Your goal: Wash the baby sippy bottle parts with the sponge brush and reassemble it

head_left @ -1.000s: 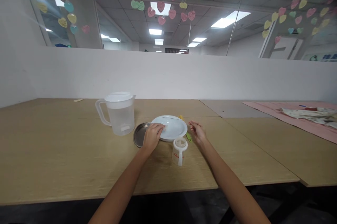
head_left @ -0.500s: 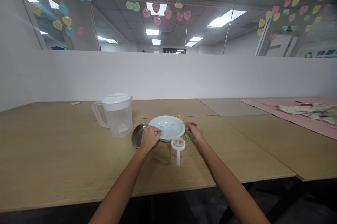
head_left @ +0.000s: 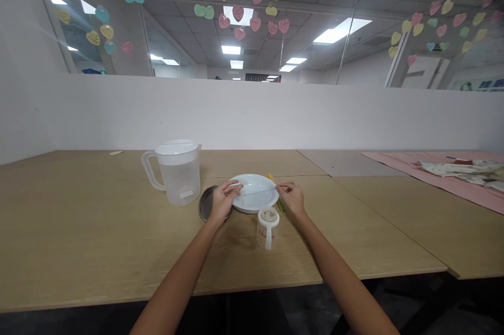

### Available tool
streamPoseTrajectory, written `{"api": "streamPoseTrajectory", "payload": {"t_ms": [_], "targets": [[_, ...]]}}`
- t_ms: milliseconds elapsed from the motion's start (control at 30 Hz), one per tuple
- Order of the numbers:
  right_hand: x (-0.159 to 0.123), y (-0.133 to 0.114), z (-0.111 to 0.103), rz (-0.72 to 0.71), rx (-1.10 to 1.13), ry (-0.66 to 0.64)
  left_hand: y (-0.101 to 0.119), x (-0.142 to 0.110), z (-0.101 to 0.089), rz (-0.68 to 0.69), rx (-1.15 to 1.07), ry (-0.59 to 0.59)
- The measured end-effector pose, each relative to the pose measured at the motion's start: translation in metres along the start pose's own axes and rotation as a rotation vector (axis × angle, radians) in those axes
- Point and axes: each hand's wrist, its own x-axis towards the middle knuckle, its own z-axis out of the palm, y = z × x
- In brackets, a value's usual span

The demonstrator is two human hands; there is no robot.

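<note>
A thin, straight, thread-like strand [head_left: 258,192] stretches between my hands over a white plate [head_left: 255,208]; whether it is thread or wire I cannot tell. My left hand [head_left: 224,198], at the plate's left rim, pinches one end with its fingertips. At the right rim, my right hand [head_left: 291,197] has its fingers closed on the other end. Below my left hand lies a round metal dish [head_left: 205,205], partly covered by it. In front of the plate stands a translucent cup [head_left: 267,231] with a white handle and red print, its handle toward me.
A clear plastic pitcher [head_left: 179,177] with a white lid stands to the left. A yellow and green utensil [head_left: 281,207] is partly hidden behind the plate and my right hand. Far right, a pink cloth [head_left: 409,169] bears crumpled fabric. A white wall [head_left: 236,114] bounds the table.
My left hand has turned and lifted a little, its fingers now more extended. The strand slants more, its left end lower. The view has shifted slightly; plate, cup and pitcher stay in place.
</note>
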Motion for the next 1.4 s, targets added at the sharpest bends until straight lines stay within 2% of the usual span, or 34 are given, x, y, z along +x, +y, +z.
{"api": "streamPoseTrajectory", "payload": {"t_ms": [67, 100, 167, 233, 333, 433, 600, 700, 833, 1000, 1233, 1400], "targets": [[-0.006, -0.01, -0.001, -0.16, -0.102, 0.12, 0.001, 0.002, -0.001, -0.073, -0.124, 0.035], [-0.011, -0.016, -0.001, -0.231, -0.078, 0.109, 0.002, 0.002, -0.001, -0.1, -0.196, 0.047], [-0.021, -0.026, 0.001, -0.352, 0.076, 0.039, 0.003, 0.004, -0.001, -0.136, -0.362, 0.06], [-0.034, -0.033, 0.006, -0.47, 0.165, -0.106, 0.004, 0.006, -0.001, -0.158, -0.524, 0.067], [-0.05, -0.036, 0.013, -0.679, 0.161, -0.275, 0.004, 0.006, 0.0, -0.197, -0.709, 0.06], [-0.06, -0.036, 0.016, -0.797, 0.111, -0.348, 0.006, 0.004, 0.001, -0.208, -0.832, -0.015], [-0.064, -0.038, 0.018, -0.947, -0.052, -0.271, 0.016, -0.006, 0.001, -0.226, -0.935, -0.144], [-0.064, -0.038, 0.02, -0.992, -0.148, -0.236, 0.022, -0.011, 0.0, -0.264, -0.973, -0.204], [-0.064, -0.037, 0.023, -0.992, -0.186, -0.224, 0.026, -0.018, 0.001, -0.313, -0.946, -0.338], [-0.064, -0.037, 0.024, -1.003, -0.221, -0.191, 0.026, -0.023, 0.007, -0.291, -0.822, -0.453], [-0.064, -0.04, 0.023, -0.979, -0.227, -0.212, 0.028, -0.027, 0.016, -0.17, -0.362, -0.376], [-0.064, -0.039, 0.022, -0.969, -0.238, -0.172, 0.032, -0.029, 0.019, -0.075, -0.208, -0.331]]}}
